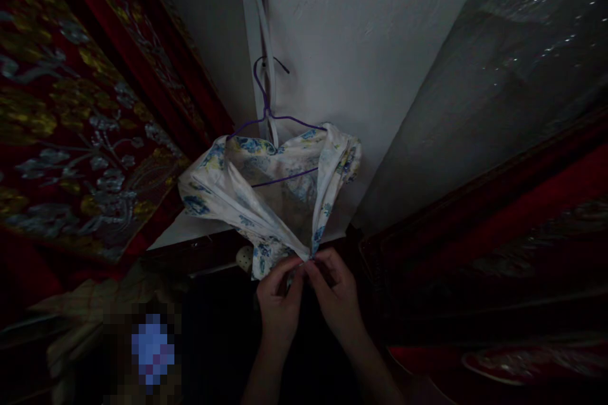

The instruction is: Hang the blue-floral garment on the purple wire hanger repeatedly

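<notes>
A white shirt with blue and yellow flowers (256, 202) hangs from a purple wire hanger (289, 118) against the wall, its neck opening spread into a V. At the bottom of the V, my left hand (280, 285) pinches one front edge of the shirt between thumb and fingers. Right beside it, my right hand (332, 278) pinches the other front edge, and the fingertips of both hands meet there. Whether a button sits between the fingertips is too small and dark to tell. The hanger's hook is up by a pale strap (266, 31).
Red cloth panels embroidered in gold and silver (95, 120) stand at the left. Shiny grey sheeting (475, 88) and more red cloth (513, 202) line the right. At lower left is a person with a blurred-out blue patch (152, 351). A round, pale, perforated knob (244, 257) shows behind the shirt.
</notes>
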A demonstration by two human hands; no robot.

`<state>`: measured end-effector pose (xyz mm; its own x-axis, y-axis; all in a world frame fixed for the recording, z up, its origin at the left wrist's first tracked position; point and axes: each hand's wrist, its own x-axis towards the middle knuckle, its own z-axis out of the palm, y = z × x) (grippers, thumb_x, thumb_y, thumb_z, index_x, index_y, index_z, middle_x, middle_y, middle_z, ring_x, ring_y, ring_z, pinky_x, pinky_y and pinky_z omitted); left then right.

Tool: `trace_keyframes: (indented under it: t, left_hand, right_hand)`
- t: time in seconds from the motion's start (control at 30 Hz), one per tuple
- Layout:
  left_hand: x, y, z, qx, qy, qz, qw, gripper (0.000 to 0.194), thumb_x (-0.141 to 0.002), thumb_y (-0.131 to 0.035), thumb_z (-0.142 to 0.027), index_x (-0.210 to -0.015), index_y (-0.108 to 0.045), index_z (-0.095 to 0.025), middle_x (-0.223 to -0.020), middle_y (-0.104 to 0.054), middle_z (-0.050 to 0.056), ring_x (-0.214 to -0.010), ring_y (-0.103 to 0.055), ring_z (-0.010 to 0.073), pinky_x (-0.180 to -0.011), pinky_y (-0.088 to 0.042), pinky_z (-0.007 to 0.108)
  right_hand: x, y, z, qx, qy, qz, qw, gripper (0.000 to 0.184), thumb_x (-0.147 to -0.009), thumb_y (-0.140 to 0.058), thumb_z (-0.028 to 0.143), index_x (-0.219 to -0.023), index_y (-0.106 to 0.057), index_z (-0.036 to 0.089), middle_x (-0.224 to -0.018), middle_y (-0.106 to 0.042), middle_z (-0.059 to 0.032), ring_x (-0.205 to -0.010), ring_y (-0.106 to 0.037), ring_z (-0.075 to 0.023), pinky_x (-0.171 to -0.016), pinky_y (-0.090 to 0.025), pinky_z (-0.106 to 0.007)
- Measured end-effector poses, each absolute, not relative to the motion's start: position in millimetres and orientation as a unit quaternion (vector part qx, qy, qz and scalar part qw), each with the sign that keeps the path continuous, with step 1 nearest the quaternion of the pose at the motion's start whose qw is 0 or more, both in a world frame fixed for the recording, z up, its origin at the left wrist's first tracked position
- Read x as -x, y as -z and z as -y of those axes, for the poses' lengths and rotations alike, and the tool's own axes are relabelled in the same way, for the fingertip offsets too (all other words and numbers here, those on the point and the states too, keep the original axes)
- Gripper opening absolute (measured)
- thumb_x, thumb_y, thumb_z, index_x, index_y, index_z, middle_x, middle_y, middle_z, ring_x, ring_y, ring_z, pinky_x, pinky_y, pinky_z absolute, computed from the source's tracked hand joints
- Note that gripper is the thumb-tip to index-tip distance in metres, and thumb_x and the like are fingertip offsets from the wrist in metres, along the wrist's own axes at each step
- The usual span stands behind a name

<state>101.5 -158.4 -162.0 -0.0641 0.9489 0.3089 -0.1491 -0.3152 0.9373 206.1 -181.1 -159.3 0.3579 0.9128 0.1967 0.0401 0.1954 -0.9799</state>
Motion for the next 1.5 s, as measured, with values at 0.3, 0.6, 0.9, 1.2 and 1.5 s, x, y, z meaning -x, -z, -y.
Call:
trace_keyframes:
  t: [0.3, 0.6, 0.9, 1.2, 1.5]
  left_hand:
    - [-90.5, 178.0, 156.5, -0.526, -0.614, -0.405, 0.427, 0.012, -0.081, -0.078, -0.024, -0.092, -0.080, -0.020, -0.089, -0.080, 0.006, -0.080, -0.077, 0.0192, -0.075, -0.063, 0.025]
    - [-93.4, 166.1, 178.7, -0.474, -0.667, -0.440, 0.369, 0.008, -0.081, -0.077, -0.019, -0.089, -0.075, -0.018, -0.082, -0.077, 0.003, -0.077, -0.075, 0.0157, -0.074, -0.061, 0.022]
    - [-106.0, 158.0, 190.0, -0.505, -0.640, -0.443, 0.374, 0.003, -0.083, -0.072, -0.018, -0.080, -0.073, -0.017, -0.076, -0.075, 0.004, -0.071, -0.073, 0.0162, -0.069, -0.059, 0.023]
    - [-106.8, 187.1, 168.8, -0.596, -0.579, -0.424, 0.360, 0.014, -0.083, -0.058, -0.010, -0.072, -0.061, -0.019, -0.075, -0.070, 0.002, -0.075, -0.068, 0.0174, -0.072, -0.052, 0.027]
    - [-119.7, 192.3, 143.3, -0.709, -0.562, -0.341, 0.257, 0.026, -0.077, -0.045, 0.002, -0.071, -0.058, -0.019, -0.074, -0.061, 0.002, -0.074, -0.063, 0.0166, -0.068, -0.048, 0.026]
  right_hand:
    - [-203.5, 154.9, 184.1, 0.522, -0.428, 0.375, 0.635, 0.031, -0.079, -0.074, 0.043, -0.068, -0.058, 0.019, -0.061, -0.055, 0.0024, -0.056, -0.049, -0.0109, -0.054, -0.039, -0.023]
    - [-209.5, 147.1, 181.0, 0.453, -0.607, 0.413, 0.506, 0.042, -0.083, -0.063, 0.059, -0.075, -0.059, 0.018, -0.054, -0.051, 0.0038, -0.045, -0.045, -0.0100, -0.044, -0.032, -0.022]
    - [-214.2, 140.9, 195.6, 0.474, -0.493, 0.468, 0.560, 0.047, -0.090, -0.062, 0.060, -0.068, -0.051, 0.020, -0.057, -0.042, 0.0055, -0.052, -0.038, -0.0092, -0.049, -0.032, -0.023]
    - [-238.9, 109.3, 134.6, 0.480, -0.505, 0.442, 0.565, 0.049, -0.075, -0.072, 0.063, -0.060, -0.054, 0.020, -0.043, -0.042, 0.0067, -0.040, -0.032, -0.0072, -0.042, -0.022, -0.023]
    - [-237.9, -4.6, 40.2, 0.377, -0.503, 0.457, 0.629, 0.039, -0.082, -0.076, 0.044, -0.063, -0.056, 0.017, -0.046, -0.043, 0.0077, -0.038, -0.034, -0.0032, -0.036, -0.020, -0.018]
